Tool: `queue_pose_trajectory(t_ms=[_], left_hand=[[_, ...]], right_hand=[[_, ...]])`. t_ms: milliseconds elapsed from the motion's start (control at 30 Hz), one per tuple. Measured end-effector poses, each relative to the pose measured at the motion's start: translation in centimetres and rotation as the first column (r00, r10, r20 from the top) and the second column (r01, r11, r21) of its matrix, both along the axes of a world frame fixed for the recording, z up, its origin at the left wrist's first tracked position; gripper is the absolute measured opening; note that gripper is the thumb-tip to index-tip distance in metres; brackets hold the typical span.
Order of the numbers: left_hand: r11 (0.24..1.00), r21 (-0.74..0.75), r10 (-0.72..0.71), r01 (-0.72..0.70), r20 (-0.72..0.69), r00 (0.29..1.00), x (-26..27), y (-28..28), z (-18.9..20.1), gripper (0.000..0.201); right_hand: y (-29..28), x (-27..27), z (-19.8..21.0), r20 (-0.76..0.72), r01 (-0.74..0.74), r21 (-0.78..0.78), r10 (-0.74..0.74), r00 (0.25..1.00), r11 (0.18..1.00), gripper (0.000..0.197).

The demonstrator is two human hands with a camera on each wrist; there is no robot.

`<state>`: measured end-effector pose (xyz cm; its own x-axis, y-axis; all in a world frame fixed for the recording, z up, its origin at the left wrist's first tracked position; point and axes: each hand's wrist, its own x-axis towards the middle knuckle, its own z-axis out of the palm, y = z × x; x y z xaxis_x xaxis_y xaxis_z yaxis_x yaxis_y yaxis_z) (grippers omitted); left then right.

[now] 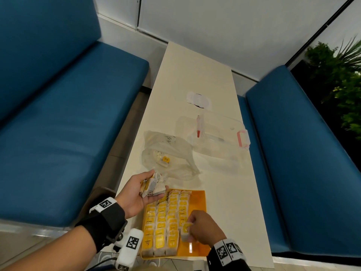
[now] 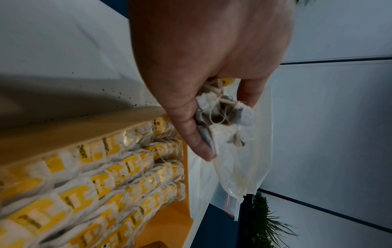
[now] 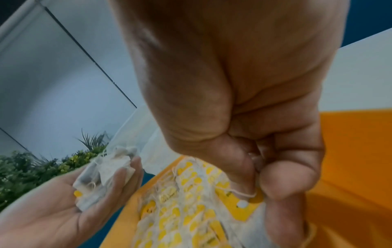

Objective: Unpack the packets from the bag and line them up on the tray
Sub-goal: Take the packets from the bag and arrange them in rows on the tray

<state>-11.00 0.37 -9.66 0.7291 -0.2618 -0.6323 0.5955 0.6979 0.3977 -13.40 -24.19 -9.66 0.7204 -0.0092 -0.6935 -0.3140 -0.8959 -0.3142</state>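
An orange tray [image 1: 198, 200] [image 2: 84, 127] [image 3: 350, 151] lies at the table's near end. Several rows of white-and-yellow packets [image 1: 162, 227] [image 2: 106, 184] [image 3: 180, 209] fill its left part, and its right strip is bare. My left hand [image 1: 154, 184] [image 2: 222, 117] [image 3: 63, 218] hovers palm up over the tray's far left corner and holds a bunch of packets [image 1: 153, 187] [image 2: 220, 107] [image 3: 101, 174]. My right hand [image 1: 195, 227] [image 3: 254, 181] pinches one packet [image 1: 185, 230] [image 3: 244, 209] at the right edge of the rows. Just beyond the tray lies the clear plastic bag [image 1: 175, 151] [image 2: 244, 167], with a packet [image 1: 165, 159] still inside.
A clear plastic box with pink latches [image 1: 218, 137] stands to the right of the bag. Farther back on the table lies a white wrapped item [image 1: 199, 99]. Blue benches [image 1: 68, 114] [image 1: 302, 153] flank the narrow table [image 1: 224, 192]. A green plant [image 1: 341, 75] is at the far right.
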Motion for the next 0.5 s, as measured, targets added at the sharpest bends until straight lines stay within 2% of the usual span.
queue_pose_trajectory(t_ms=[267, 500], left_hand=[[1.000, 0.007, -0.021, 0.021, -0.007, 1.000, -0.1, 0.1, -0.2, 0.045], [0.999, 0.027, -0.026, 0.026, 0.004, 1.000, -0.3, 0.2, -0.2, 0.043]], right_hand=[[0.5, -0.2, -1.7, 0.001, -0.021, -0.078, 0.021, 1.000, 0.997, 0.022], [1.1, -0.6, -1.9, 0.065, 0.014, -0.072, -0.010, 0.998, 0.997, 0.031]])
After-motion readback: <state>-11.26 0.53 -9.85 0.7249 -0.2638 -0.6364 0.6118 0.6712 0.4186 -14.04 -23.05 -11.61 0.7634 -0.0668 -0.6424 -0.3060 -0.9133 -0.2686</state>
